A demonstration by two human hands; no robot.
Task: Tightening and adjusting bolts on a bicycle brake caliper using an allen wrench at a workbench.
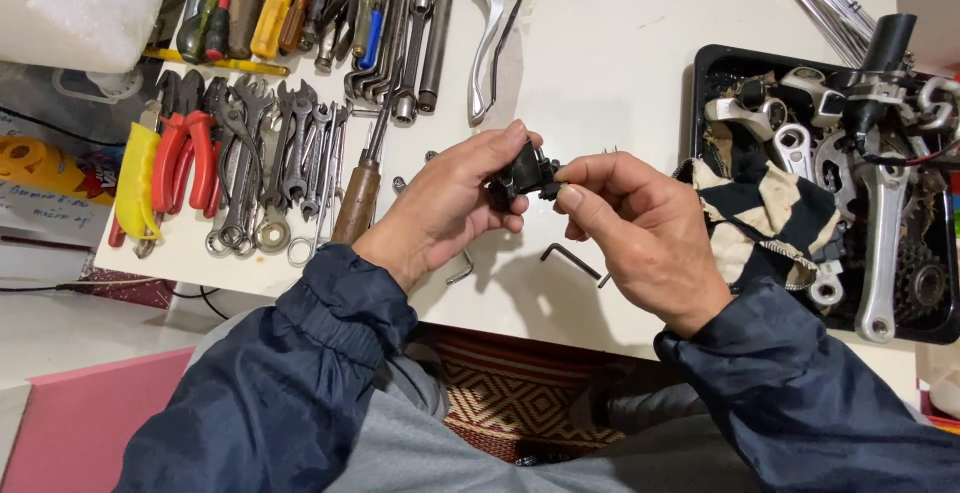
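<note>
Small black part (522, 177) held above white surface (600, 73), frame centre. Left hand (450, 208) at 9 o'clock of part, fingers clenched around its body. Right hand (640, 228) at 3 o'clock, thumb and forefinger pinching its right end. Judgement: steady part with left, let right do fine turning; keep it over surface so loose bits stay catchable. Bent hex key (572, 258) at 6 o'clock of part. Black tray (700, 93) of metal bike parts at 3 o'clock; spanners (290, 153) at 9 o'clock.
</note>
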